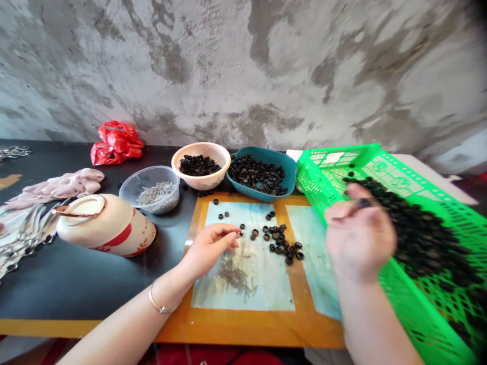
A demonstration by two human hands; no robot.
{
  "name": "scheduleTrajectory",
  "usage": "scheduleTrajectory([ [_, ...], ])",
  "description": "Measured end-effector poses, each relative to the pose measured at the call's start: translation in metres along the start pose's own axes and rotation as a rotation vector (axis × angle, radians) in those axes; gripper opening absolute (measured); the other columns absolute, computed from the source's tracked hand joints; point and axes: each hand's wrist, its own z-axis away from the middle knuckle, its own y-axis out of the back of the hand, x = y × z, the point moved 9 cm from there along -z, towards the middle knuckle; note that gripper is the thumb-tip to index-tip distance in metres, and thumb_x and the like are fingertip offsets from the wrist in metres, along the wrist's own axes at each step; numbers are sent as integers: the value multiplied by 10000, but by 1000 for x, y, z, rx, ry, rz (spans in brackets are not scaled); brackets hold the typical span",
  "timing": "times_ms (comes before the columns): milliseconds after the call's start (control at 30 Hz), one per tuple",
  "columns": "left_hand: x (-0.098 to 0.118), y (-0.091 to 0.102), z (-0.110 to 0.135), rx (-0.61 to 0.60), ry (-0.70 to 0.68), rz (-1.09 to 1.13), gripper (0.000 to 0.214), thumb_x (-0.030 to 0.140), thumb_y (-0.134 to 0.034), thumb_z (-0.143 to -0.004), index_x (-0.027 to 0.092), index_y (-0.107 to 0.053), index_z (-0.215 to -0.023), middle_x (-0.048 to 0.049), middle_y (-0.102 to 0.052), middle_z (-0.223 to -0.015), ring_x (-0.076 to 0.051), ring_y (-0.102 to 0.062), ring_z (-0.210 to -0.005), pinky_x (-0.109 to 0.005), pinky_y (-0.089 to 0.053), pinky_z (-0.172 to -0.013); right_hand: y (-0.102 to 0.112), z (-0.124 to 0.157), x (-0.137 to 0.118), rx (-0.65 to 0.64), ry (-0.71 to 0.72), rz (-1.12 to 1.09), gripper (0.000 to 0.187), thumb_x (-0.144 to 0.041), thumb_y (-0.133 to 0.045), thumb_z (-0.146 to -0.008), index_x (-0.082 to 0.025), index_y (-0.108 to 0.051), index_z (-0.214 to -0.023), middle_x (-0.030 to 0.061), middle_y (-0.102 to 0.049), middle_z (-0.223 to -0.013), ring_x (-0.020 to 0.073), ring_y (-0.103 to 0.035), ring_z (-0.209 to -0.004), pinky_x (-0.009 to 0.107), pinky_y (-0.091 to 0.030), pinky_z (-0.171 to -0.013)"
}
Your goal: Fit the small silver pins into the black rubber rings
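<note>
My left hand (213, 248) rests on the table with fingertips pinched on a small black ring, beside a scatter of black rings (279, 241) and a small heap of thin metal pins (236, 276). My right hand (357, 233) is raised over the edge of a green plastic basket (414, 309), blurred by motion, and pinches a small black piece at its fingertips. A pile of finished black parts (422, 233) lies in the basket.
A beige bowl (201, 152) and a teal bowl (283, 165) hold black rings. A clear tub (152, 177) holds pins. A cream jar (106, 223) lies on its side at left. A red bag (116, 142), pink cloth (57, 185) and metal rings (19, 243) lie further left.
</note>
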Motion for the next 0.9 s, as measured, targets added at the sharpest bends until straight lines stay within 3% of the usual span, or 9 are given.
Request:
scheduleTrajectory([
  [67, 0, 3, -2, 20, -46, -89, 318, 353, -656, -809, 130, -677, -1034, -71, -705, -866, -166, -654, -748, -296, -536, -697, 30, -21, 6, 122, -105, -185, 474, -596, -443, -922, -208, -707, -992, 34, -524, -723, 142, -496, -600, 296, -343, -499],
  [133, 4, 6, -3, 49, -132, -238, 290, 334, -625, -835, 153, -672, -1057, -71, -695, -914, -175, -649, -788, -304, -529, -706, 38, -32, 15, 118, -214, -287, 576, -649, -403, -902, -160, -708, -893, 69, -540, -777, 132, -484, -593, 295, -291, -470],
  [200, 10, 5, -2, 55, -240, -448, 230, 288, -592, -860, 168, -680, -1035, -65, -677, -904, -176, -632, -794, -314, -518, -721, 28, -29, 25, 64, -302, -259, 554, -661, -450, -871, -168, -697, -932, 53, -550, -749, 125, -455, -544, 287, -264, -455],
  [300, 16, -3, -1, 16, -381, -726, 190, 219, -559, -877, 170, -681, -1015, -68, -653, -910, -192, -608, -844, -347, -504, -780, -20, 6, 47, -224, -446, 53, 273, -482, -650, -832, -225, -680, -920, 15, -600, -719, 129, -480, -548, 266, -317, -477],
  [367, 18, -8, 0, 1, -442, -847, 203, 194, -557, -880, 169, -671, -1046, -76, -646, -944, -217, -593, -924, -383, -488, -850, -61, 37, 56, -537, -358, 410, 128, -324, -667, -851, -223, -697, -925, 35, -654, -792, 169, -565, -676, 304, -425, -597],
  [433, 18, -11, 0, 5, -480, -930, 245, 178, -565, -878, 177, -654, -1106, -80, -637, -988, -236, -570, -993, -410, -468, -903, -92, 66, 59, -794, -126, 682, 123, -217, -637, -870, -218, -716, -964, 58, -660, -835, 221, -576, -826, 363, -457, -740],
  [567, 18, -17, 2, -3, -532, -983, 315, 177, -574, -876, 197, -623, -1186, -81, -612, -1024, -238, -549, -1012, -409, -467, -912, -112, 99, 75, -1067, 118, 1013, 218, -199, -635, -878, -209, -714, -1081, 90, -613, -861, 258, -524, -862, 381, -454, -741],
  [767, 21, -24, 7, -43, -544, -861, 247, 212, -555, -898, 178, -662, -1118, -90, -627, -1004, -230, -551, -1001, -394, -458, -901, -115, 99, 72, -1036, 141, 916, 105, -215, -663, -871, -185, -694, -966, 70, -615, -855, 236, -526, -854, 365, -445, -755],
  [900, 17, -23, 3, -109, -340, -546, 204, 288, -555, -895, 175, -702, -981, -70, -665, -908, -192, -595, -856, -323, -473, -778, -120, 95, 56, -933, 87, 634, 93, -192, -687, -856, -187, -654, -942, 42, -634, -842, 204, -548, -842, 354, -451, -776],
])
